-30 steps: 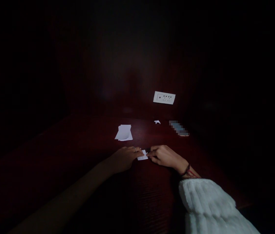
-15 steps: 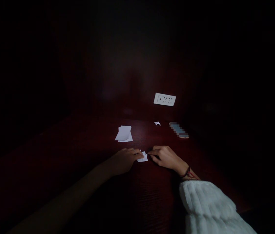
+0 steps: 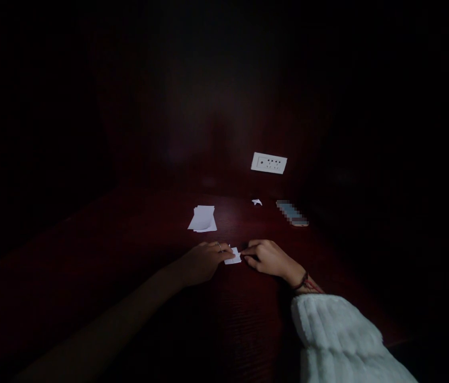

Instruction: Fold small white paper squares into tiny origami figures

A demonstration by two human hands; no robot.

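Observation:
A small white piece of folded paper point(image 3: 233, 258) lies on the dark red wooden table point(image 3: 248, 330). My left hand point(image 3: 204, 260) pinches its left side with curled fingers; a ring shows on one finger. My right hand point(image 3: 270, 257) pinches its right edge with fingertips pressed together. A red and black cord bracelet sits on my right wrist, above a white fluffy sleeve point(image 3: 339, 340). The scene is very dark.
A small stack of white paper sheets point(image 3: 202, 218) lies beyond my left hand. A tiny folded white paper scrap point(image 3: 256, 201) and a phone point(image 3: 293, 213) lie further back right. A white wall socket plate point(image 3: 269, 163) sits on the dark panel behind.
Both hands stay on the small paper with only slight finger shifts; the right fingertips have closed in a little on its edge.

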